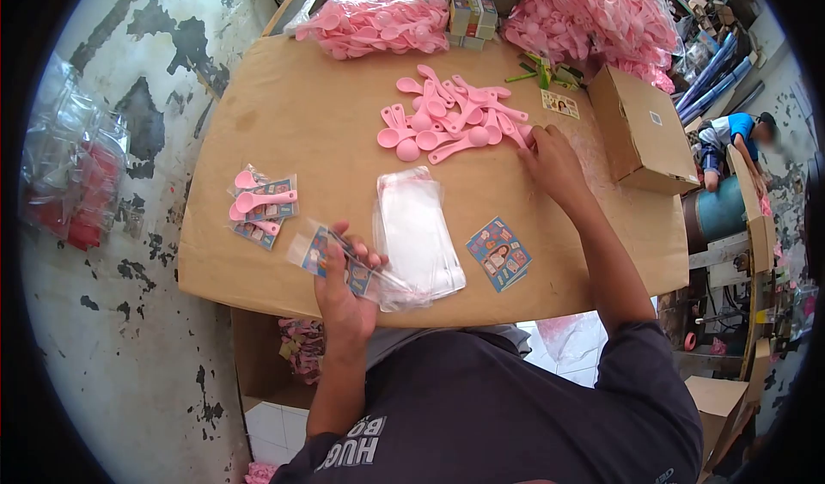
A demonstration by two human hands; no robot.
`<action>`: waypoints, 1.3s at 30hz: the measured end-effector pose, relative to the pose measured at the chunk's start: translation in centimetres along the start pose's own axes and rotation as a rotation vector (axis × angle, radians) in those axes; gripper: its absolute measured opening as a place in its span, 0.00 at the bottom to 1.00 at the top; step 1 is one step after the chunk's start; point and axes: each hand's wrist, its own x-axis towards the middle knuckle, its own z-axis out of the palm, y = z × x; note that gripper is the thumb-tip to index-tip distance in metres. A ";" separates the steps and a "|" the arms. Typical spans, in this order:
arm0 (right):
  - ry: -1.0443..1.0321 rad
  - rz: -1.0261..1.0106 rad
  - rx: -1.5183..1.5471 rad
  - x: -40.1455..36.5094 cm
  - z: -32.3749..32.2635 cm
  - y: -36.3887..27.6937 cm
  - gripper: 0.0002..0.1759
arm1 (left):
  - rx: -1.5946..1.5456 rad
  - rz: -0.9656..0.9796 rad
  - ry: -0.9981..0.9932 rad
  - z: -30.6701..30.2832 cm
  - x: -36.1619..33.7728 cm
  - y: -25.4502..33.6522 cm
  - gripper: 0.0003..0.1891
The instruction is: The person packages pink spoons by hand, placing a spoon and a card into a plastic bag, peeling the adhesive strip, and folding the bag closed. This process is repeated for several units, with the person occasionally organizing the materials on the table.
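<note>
My left hand (344, 299) holds a bagged card (348, 269), and my right hand (548, 162) is at the pink spoons (468, 110).

My two hands are well apart. The left one, at the lower centre-left of the frame, has its fingers closed on the clear bag with the blue printed card inside. The right one reaches to the right edge of the loose spoon pile, in the upper centre; its fingertips are at a spoon, but I cannot tell if they grip it. Between my hands, on the brown table (301, 97), lies a stack of clear bags (417, 235), and right of it some loose blue cards (498, 254). At the left of the table are packed spoons (265, 200) with cards. An open-looking carton (640, 132) stands at the upper right.
</note>
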 end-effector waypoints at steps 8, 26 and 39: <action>0.109 0.017 0.066 -1.4 -1.4 0.9 0.10 | 0.068 0.015 0.059 -2.3 -1.2 0.9 0.24; -0.494 0.175 1.333 -14.7 -1.3 -12.7 0.09 | -0.094 0.149 -0.084 3.3 2.0 -1.7 0.22; -0.661 0.289 1.570 -13.6 -1.9 -14.0 0.11 | -0.335 -0.117 -0.139 3.1 1.6 -2.7 0.25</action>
